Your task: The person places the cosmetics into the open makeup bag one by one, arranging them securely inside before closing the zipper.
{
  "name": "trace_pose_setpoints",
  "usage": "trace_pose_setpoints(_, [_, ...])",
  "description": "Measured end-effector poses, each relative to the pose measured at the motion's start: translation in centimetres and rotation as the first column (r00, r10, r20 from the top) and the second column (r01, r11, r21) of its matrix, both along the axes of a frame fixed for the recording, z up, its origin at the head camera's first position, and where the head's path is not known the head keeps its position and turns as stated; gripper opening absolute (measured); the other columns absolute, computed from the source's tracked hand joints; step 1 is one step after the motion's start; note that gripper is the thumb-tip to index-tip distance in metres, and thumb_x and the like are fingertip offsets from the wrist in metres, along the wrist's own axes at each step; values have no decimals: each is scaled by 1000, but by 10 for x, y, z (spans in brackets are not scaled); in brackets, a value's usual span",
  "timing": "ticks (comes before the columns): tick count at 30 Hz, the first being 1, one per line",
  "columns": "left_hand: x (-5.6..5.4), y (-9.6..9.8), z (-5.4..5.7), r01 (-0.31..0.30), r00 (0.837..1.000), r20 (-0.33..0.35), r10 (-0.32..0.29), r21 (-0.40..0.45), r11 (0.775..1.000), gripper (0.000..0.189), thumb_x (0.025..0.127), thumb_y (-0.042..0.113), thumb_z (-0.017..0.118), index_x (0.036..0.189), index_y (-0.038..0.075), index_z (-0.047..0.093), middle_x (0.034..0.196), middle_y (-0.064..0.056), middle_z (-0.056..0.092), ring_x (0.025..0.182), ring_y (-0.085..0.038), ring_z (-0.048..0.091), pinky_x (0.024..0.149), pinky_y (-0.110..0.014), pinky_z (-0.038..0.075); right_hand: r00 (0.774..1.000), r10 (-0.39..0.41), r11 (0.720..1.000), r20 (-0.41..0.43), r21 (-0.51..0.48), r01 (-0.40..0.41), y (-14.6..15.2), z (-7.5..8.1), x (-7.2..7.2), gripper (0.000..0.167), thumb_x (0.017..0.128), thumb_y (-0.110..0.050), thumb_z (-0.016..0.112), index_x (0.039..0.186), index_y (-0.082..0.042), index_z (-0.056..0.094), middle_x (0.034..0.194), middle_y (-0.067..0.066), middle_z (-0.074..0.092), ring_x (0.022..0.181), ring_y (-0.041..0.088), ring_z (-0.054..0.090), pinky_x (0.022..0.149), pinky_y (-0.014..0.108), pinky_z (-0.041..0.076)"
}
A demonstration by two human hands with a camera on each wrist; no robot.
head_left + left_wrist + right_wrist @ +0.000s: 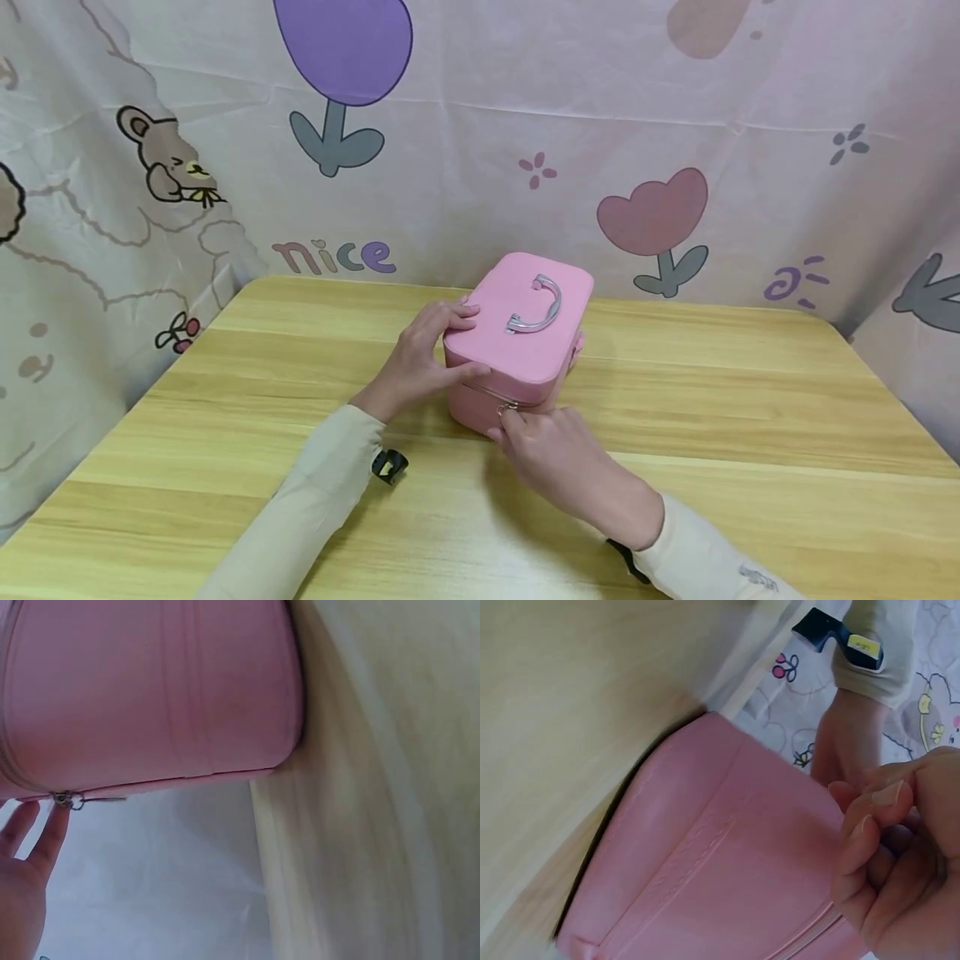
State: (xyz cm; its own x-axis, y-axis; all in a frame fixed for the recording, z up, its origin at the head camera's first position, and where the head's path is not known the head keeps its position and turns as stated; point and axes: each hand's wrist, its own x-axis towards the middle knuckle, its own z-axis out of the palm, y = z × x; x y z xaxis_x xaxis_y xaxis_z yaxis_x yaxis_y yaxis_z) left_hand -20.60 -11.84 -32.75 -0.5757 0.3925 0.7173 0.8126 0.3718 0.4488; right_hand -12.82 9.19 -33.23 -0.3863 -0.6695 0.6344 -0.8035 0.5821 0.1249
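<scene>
A pink case (517, 321) with a rounded lid and a silver curved handle (543, 308) stands on the table, its zipper running round below the lid. My left hand (420, 354) rests on the lid's left edge, fingers laid over the top and thumb along the front edge. In the left wrist view, a metal zipper pull (67, 799) hangs beside its fingertips. My right hand (558, 454) is at the case's front, thumb and finger pinching a zipper pull (506, 409). The right wrist view shows its other fingers (859, 847) curled; the pull is hidden there.
The wooden table (750, 400) extends on both sides of the case. A patterned cloth (480, 150) hangs behind it. Black wrist mounts (390, 467) sit at the cuffs of the light sleeves.
</scene>
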Motion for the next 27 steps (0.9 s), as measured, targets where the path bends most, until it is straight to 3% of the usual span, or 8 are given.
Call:
trace_pose_setpoints(4, [1, -1, 3, 10, 999, 36, -8, -46, 999, 57, 76, 38, 80, 114, 1, 62, 126, -13, 58, 130, -27, 44, 108, -35, 33, 999, -32, 999, 8, -23, 32, 9, -5, 0, 27, 75, -4, 67, 63, -13, 45, 49, -9, 31, 39, 4, 27, 32, 20, 21])
trace_pose_setpoints(8, [6, -6, 12, 22, 995, 98, -10, -124, 992, 56, 77, 20, 82, 127, 3, 62, 131, -10, 55, 134, -23, 40, 109, -33, 32, 996, -86, 995, 34, -40, 88, 14, -5, 1, 32, 74, -3, 64, 58, -16, 39, 48, -11, 26, 42, 2, 20, 34, 19, 15])
trace_pose_setpoints(12, [10, -15, 22, 46, 989, 148, -13, -223, 974, 53, 84, 15, 75, 133, 4, 58, 139, -7, 50, 139, -22, 31, 110, -38, 29, 983, -134, 991, 125, 8, 134, 16, 2, 3, 36, 78, -5, 66, 56, -17, 40, 48, -10, 28, 42, 3, 23, 34, 21, 22])
trace_pose_setpoints(15, [11, -18, 26, 68, 985, 170, -19, -288, 955, 50, 90, 18, 69, 136, 6, 55, 145, -7, 44, 144, -22, 19, 112, -44, 24, 960, -183, 983, 211, 62, 174, 20, 11, 4, 38, 81, -8, 66, 56, -18, 40, 48, -10, 29, 42, 5, 27, 35, 24, 27])
trace_pose_setpoints(20, [11, -18, 29, 90, 980, 195, -31, -301, 949, 40, 98, 31, 53, 130, 7, 59, 151, -4, 38, 146, -20, 9, 114, -47, 16, 931, -217, 975, 294, 118, 190, 33, 23, 2, 39, 83, -8, 64, 57, -21, 39, 49, -12, 26, 44, 6, 28, 37, 26, 28])
trace_pose_setpoints(23, [10, -17, 30, 118, 980, 188, -65, -283, 952, 39, 102, 31, 43, 119, 4, 64, 146, -7, 44, 144, -21, 17, 115, -45, 12, 919, -227, 972, 323, 137, 192, 42, 27, -2, 39, 84, -8, 62, 57, -21, 38, 50, -13, 24, 45, 6, 27, 38, 27, 27])
trace_pose_setpoints(25, [11, -17, 31, 124, 984, 156, -83, -277, 953, 34, 101, 27, 43, 113, 4, 66, 140, -9, 50, 140, -23, 29, 115, -44, 12, 904, -244, 968, 352, 149, 203, 47, 31, -5, 40, 84, -7, 60, 56, -21, 37, 49, -13, 24, 45, 5, 26, 38, 26, 26])
trace_pose_setpoints(27, [11, -17, 33, 113, 991, 102, -89, -272, 956, 28, 98, 20, 48, 112, 6, 68, 131, -8, 55, 131, -24, 40, 113, -42, 20, 889, -263, 963, 375, 157, 219, 52, 35, -8, 41, 83, -6, 59, 53, -21, 35, 49, -14, 24, 45, 4, 25, 39, 25, 25])
